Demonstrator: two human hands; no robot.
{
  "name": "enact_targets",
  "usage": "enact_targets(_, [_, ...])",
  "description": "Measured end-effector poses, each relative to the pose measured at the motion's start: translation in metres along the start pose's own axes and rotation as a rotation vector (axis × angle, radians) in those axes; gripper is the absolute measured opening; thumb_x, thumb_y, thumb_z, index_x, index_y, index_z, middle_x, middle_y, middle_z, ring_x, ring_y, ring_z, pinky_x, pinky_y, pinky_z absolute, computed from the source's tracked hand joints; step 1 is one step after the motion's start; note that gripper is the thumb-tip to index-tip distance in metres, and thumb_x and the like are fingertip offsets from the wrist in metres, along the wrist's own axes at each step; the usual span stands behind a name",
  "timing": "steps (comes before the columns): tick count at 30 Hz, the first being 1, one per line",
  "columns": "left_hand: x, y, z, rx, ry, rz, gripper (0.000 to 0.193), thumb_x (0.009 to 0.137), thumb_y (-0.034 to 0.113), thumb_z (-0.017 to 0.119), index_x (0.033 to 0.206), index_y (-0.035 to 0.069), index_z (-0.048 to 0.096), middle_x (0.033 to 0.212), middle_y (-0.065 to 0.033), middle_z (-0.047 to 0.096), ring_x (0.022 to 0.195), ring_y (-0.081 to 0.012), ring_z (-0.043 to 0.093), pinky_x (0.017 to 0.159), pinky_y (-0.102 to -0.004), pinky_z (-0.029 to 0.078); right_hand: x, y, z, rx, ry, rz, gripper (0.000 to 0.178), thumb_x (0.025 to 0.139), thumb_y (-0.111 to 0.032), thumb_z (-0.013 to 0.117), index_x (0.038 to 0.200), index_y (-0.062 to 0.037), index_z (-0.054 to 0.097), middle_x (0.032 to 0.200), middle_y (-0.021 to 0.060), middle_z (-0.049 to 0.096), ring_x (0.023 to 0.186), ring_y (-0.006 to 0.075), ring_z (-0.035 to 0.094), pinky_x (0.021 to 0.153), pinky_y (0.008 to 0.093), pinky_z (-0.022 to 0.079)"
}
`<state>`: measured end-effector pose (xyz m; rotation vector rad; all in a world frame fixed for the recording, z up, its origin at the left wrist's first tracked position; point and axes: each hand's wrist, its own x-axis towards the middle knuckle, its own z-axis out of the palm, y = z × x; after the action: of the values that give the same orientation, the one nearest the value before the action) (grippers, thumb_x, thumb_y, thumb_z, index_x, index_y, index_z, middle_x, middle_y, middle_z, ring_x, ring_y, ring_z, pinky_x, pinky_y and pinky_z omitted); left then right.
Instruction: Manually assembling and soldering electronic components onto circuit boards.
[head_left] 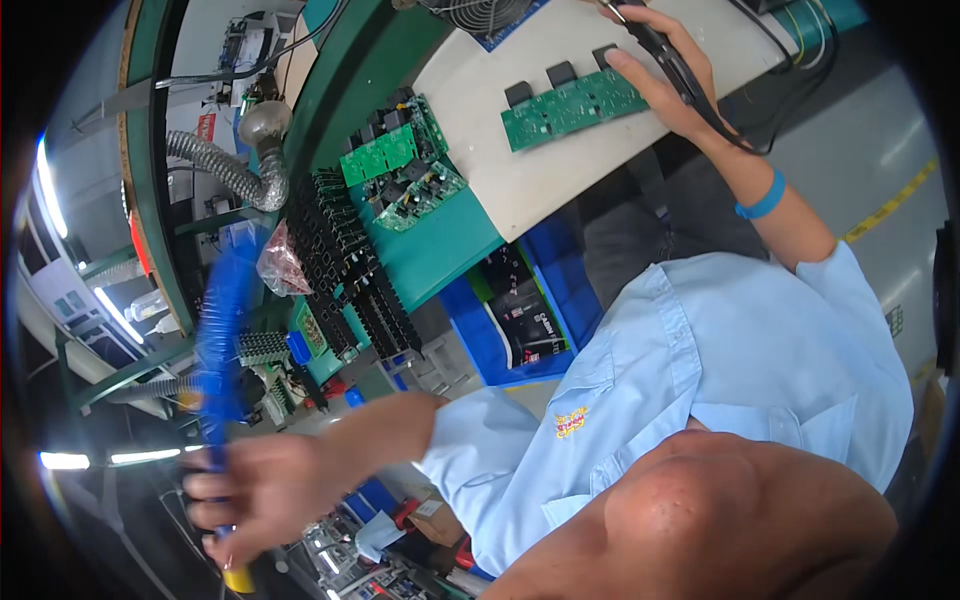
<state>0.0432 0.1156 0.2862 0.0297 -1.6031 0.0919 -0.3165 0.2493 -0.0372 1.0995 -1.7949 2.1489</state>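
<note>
My left hand is raised at the lower left, closed round a long blue, ribbed-looking thing. Motion smears it, and I cannot tell its kind; a yellow end pokes out below the fist. At the upper right my right hand grips a black pen-shaped soldering iron, whose cable runs back past the wrist. Its tip leaves the picture's top edge. Just beside that hand a green circuit board with several black square parts along its far edge lies on a white work surface. My right thumb overlaps the board's end.
Several populated circuit boards lie on the green bench. Left of them are rows of black slotted holders and a plastic bag. A blue bin stands below the bench. A metal fan grille and a silver duct hang over it.
</note>
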Motion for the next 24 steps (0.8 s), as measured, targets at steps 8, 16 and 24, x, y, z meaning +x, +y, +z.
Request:
enact_targets(8, [-0.241,0.130,0.072,-0.104,-1.292,-0.864,0.058,0.094,0.010,0.072,0.141,-0.005,0.042,0.137,-0.0257,0.053,0.073,-0.0328,0.069,0.062,-0.0422,0.056,-0.049,-0.087,-0.027,0.464,-0.570,0.066,0.058,0.082,-0.013,0.086,0.136,-0.0088,0.063,0.122,0.0071,0.073,0.073,0.0076,0.062,0.063,0.0209,0.050])
enact_targets(16, [-0.290,0.150,0.116,-0.522,-1.064,-0.773,0.064,0.084,0.009,0.081,0.134,-0.008,0.044,0.136,-0.0296,0.053,0.074,-0.0335,0.070,0.063,-0.0398,0.057,-0.065,-0.073,-0.052,0.105,-0.352,-0.042,0.043,0.086,0.004,0.072,0.128,-0.0016,0.065,0.114,0.0104,0.073,0.077,0.0147,0.065,0.070,0.0252,0.054])
enact_targets(24, [-0.341,0.124,0.058,-0.159,-1.490,-1.028,0.033,0.079,0.016,0.082,0.103,0.003,0.064,0.080,-0.0150,0.071,0.055,-0.0297,0.064,0.053,-0.0373,0.051,-0.061,-0.052,-0.079,0.028,-0.771,0.000,0.046,0.085,-0.001,0.076,0.129,-0.0017,0.063,0.113,0.0140,0.072,0.077,0.0182,0.060,0.070,0.0281,0.051])
